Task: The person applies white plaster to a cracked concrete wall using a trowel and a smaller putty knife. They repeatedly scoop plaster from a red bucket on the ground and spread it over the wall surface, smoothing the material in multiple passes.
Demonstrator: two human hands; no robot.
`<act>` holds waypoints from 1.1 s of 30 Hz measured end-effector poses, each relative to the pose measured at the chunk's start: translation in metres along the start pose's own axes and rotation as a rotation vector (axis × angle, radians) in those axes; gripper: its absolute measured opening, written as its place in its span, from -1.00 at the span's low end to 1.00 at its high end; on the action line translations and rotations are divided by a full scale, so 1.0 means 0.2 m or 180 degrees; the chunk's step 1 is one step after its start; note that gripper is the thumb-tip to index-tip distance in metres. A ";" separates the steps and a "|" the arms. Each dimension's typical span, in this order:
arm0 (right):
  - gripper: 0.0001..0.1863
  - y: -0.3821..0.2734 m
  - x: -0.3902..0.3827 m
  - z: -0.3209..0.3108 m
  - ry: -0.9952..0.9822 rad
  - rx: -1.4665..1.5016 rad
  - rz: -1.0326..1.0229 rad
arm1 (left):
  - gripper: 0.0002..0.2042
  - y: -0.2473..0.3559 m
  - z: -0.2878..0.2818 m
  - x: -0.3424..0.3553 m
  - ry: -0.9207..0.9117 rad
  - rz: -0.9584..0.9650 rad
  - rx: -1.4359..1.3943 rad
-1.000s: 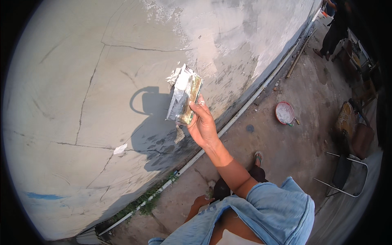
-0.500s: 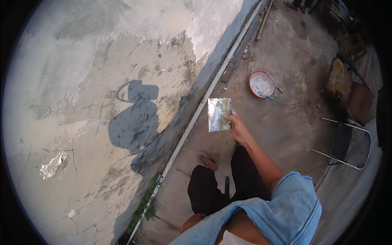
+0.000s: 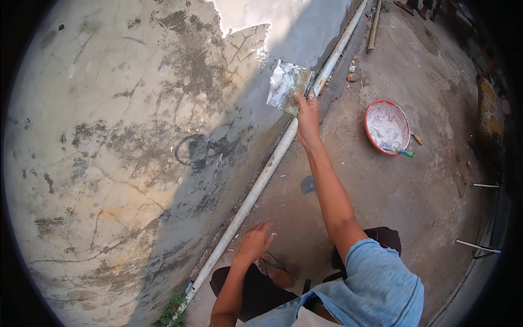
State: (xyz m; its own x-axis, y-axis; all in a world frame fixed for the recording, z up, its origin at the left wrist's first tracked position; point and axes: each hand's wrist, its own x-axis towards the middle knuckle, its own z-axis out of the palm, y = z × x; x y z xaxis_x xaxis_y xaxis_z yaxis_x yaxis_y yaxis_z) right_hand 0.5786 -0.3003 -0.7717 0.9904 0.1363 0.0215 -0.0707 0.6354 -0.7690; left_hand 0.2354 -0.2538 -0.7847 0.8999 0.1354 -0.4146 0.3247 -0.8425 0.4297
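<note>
My right hand [image 3: 309, 121] is stretched forward and grips a wide putty knife [image 3: 286, 87] by its back edge. The knife's square metal blade carries a smear of white putty along its left side. It is held in front of the lower part of a patchy plaster wall [image 3: 125, 147], above a pale pipe; whether it touches the wall I cannot tell. My left hand [image 3: 254, 242] hangs above my left knee, near the pipe, with its fingers apart and nothing in them.
The pale pipe [image 3: 256, 188] runs along the wall's foot. A red-rimmed basin [image 3: 388, 126] of white putty stands on the ground to the right, a green-handled tool [image 3: 404, 152] on its rim. Beside it lies a small yellowish handle [image 3: 417, 139]. Chair legs [image 3: 478, 246] show far right.
My right arm has reached forward, bringing the putty knife up toward the wall. My left hand has risen into fuller view. The whole view has shifted, so the basin appears larger and farther right.
</note>
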 end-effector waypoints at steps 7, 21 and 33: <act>-0.65 0.18 0.13 0.13 0.0243 -0.0740 -0.1092 | -0.57 -0.04 0.00 -0.04 0.0149 0.0063 0.0214; -0.52 0.22 -0.63 0.52 -0.0690 -0.1703 -0.2461 | -0.52 0.04 0.04 -0.15 0.0058 0.0152 0.0270; -0.57 0.27 0.29 0.13 0.0703 -0.2050 -0.1628 | -0.51 0.01 0.08 -0.21 -0.0022 -0.0156 0.0392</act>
State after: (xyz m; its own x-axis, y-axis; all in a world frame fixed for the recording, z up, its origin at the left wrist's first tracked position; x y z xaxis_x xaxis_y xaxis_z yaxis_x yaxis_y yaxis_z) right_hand 0.6282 -0.2383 -0.7955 0.8873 -0.2437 0.3916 0.4067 0.0127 -0.9135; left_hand 0.1935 -0.2702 -0.7784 0.8817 0.1746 -0.4383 0.3295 -0.8928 0.3072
